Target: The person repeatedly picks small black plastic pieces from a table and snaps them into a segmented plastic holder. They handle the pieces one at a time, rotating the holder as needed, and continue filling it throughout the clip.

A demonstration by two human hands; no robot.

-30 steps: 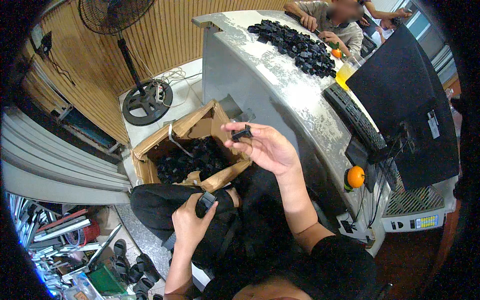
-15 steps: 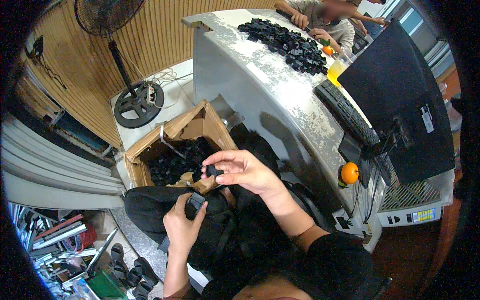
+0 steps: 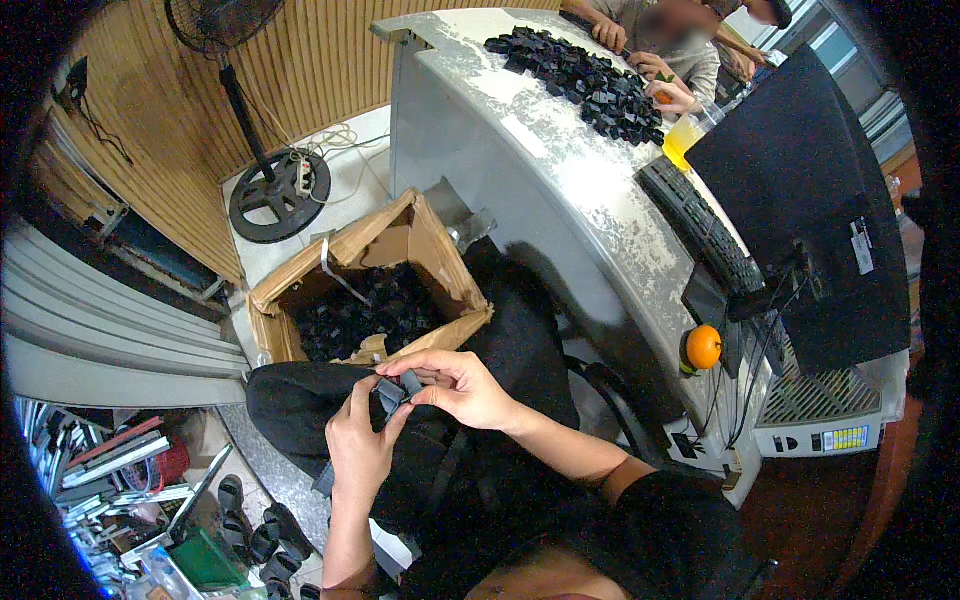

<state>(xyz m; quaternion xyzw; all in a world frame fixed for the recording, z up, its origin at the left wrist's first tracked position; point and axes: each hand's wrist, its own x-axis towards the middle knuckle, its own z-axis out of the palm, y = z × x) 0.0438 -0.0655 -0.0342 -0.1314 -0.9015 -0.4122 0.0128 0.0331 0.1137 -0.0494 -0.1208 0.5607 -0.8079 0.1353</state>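
Observation:
My left hand (image 3: 358, 445) pinches a small dark grey plastic piece (image 3: 389, 396) between thumb and fingers, above my lap. Close against it, my right hand (image 3: 468, 392) grips a second dark plastic piece (image 3: 411, 382). The two pieces meet or nearly meet; whether they are joined I cannot tell. Just beyond my hands stands an open cardboard box (image 3: 470, 318), holding many similar black pieces (image 3: 385, 310).
On the worn white counter (image 3: 560, 165) lie a heap of black pieces (image 3: 575, 80), a keyboard (image 3: 700, 225), a cup of yellow drink (image 3: 683, 140), a monitor (image 3: 810, 210) and an orange (image 3: 703, 346). A fan (image 3: 280, 195) stands beyond the box. Another person's hand (image 3: 675, 98) is across the counter.
My right hand has come down from the box's near edge, bringing its piece against the one in my left hand. Across the counter, the other person's hand has moved to the small orange fruit.

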